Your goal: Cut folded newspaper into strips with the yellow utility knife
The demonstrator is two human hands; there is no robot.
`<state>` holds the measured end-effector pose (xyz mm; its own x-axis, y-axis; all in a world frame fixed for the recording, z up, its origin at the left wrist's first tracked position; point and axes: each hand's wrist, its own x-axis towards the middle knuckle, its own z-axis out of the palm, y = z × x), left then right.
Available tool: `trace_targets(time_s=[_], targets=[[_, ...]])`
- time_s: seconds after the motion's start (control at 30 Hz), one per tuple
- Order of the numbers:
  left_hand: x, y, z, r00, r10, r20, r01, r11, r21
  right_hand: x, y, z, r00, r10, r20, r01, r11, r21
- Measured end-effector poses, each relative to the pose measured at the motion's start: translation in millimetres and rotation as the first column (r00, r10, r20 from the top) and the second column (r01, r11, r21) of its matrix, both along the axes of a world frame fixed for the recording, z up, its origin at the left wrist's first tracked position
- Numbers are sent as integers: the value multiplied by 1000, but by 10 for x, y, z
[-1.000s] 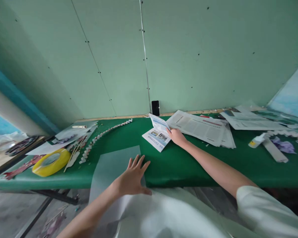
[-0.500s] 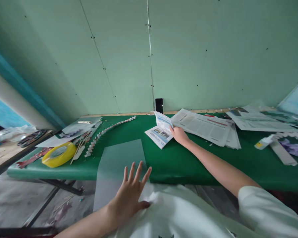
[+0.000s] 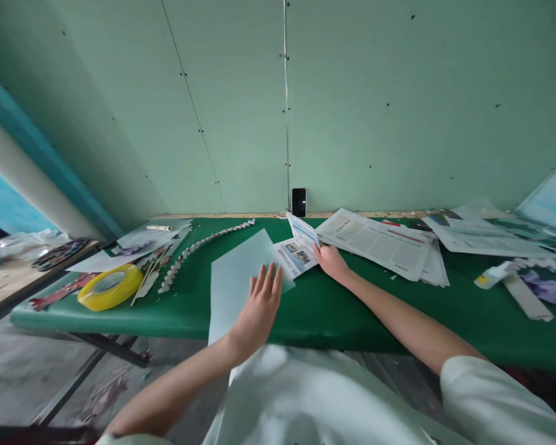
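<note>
My left hand (image 3: 262, 307) lies flat with its fingers stretched out on a pale translucent sheet (image 3: 238, 275), which hangs partly over the table's front edge. A corner of the sheet reaches to the right beyond my fingers. My right hand (image 3: 332, 264) grips the raised page of a folded printed leaflet (image 3: 301, 256) between thumb and fingers. The leaflet's lower page, with two small pictures, rests on the table, close to the sheet.
On the green table (image 3: 343, 315) stand a roll of yellow tape (image 3: 89, 295), a folded paper strip (image 3: 189, 252), printed papers (image 3: 375, 241), a glue bottle (image 3: 491, 276) and crumpled purple paper (image 3: 547, 287). A phone (image 3: 299, 202) leans against the wall (image 3: 343, 93).
My left hand has moved forward and slightly right, and the translucent sheet has slid and turned with it towards the leaflet. My right hand still holds the leaflet's page.
</note>
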<state>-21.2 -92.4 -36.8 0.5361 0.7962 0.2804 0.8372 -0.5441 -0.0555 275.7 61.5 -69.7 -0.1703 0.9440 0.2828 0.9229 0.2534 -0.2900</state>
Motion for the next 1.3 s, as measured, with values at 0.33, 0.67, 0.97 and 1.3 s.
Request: trace_targets(time_s=[0.33,0.67,0.97,1.3], targets=[[989,973,-169,989,6,-146,-41,970,-238,-163,-124,66,991,-70,111,75,996,-46],[486,1177,-142,970,-231,72,242,915,-323,-76,-112,18,971,239,0,-239,971,15],[-413,1096,-535,910,413,-45,-414,895,-163,-116,-91,-20,950,306,-54,-309,949,-59],[-216,1169,-671,926,378,10,-370,912,-177,-90,-128,-1,923,384,-19,-385,921,-57]])
